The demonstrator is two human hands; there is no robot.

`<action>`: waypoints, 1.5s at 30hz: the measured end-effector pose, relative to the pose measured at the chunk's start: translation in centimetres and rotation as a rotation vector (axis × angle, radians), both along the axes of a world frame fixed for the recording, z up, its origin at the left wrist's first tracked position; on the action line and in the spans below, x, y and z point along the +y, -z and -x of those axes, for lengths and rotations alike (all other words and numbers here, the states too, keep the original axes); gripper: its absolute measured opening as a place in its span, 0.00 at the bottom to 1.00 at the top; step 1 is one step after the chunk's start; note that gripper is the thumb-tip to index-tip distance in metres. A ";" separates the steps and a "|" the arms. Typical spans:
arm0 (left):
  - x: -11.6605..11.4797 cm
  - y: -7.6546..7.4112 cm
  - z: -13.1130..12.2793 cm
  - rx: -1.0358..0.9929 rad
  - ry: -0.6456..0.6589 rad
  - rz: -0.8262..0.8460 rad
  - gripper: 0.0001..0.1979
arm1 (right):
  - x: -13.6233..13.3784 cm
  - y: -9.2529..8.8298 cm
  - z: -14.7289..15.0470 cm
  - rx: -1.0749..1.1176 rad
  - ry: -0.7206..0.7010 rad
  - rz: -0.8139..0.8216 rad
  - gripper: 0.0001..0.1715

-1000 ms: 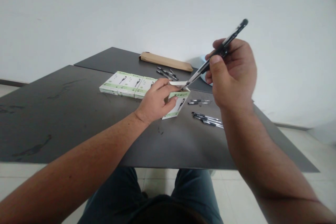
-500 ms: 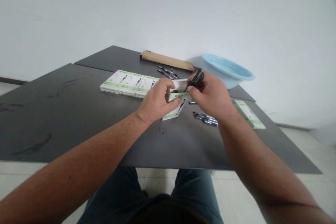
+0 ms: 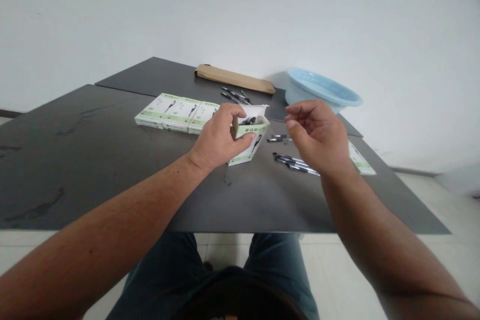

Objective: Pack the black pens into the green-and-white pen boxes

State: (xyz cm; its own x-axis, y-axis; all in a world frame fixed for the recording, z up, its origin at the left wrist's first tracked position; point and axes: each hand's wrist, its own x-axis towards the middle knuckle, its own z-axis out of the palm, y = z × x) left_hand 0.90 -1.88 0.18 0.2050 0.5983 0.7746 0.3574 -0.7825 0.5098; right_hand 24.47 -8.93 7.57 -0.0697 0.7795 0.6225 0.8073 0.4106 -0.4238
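Note:
My left hand (image 3: pixel 221 137) grips an upright white and green box (image 3: pixel 244 154), its thumb across the front and its fingers behind the left side. The box's top is open, and dark pen ends (image 3: pixel 249 121) show inside. To the right of the box, my right hand (image 3: pixel 318 132) hovers above the table with fingers apart and nothing held. Below it lie several clear pens with black caps (image 3: pixel 296 164). A smaller group of pens (image 3: pixel 278 138) lies between the box and my right hand.
Several white and green boxes (image 3: pixel 176 114) lie side by side at the left on the dark table (image 3: pixel 112 170). Farther back are more pens (image 3: pixel 235 96), a flat brown carton (image 3: pixel 234 80) and a blue basin (image 3: pixel 322 91). Another box (image 3: pixel 360 160) lies at the right.
The pens that my right hand held at the box opening have left it, and dark pen ends now show in the box. My right hand has moved right and opened. The view has shifted slightly.

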 end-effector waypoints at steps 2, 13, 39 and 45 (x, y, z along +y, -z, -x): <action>-0.1 -0.1 0.0 0.003 -0.013 0.030 0.22 | -0.5 0.3 -1.3 -0.091 0.020 0.085 0.14; 1.0 0.6 -0.2 -0.036 0.026 -0.098 0.24 | -0.2 4.2 -8.0 -0.707 0.088 0.566 0.15; 1.2 0.9 -0.1 -0.028 0.037 -0.127 0.26 | -0.1 6.5 -6.1 -0.712 0.058 0.681 0.18; 1.1 0.8 -0.1 -0.029 0.055 -0.145 0.26 | 0.3 5.6 -4.9 -0.783 0.026 0.740 0.07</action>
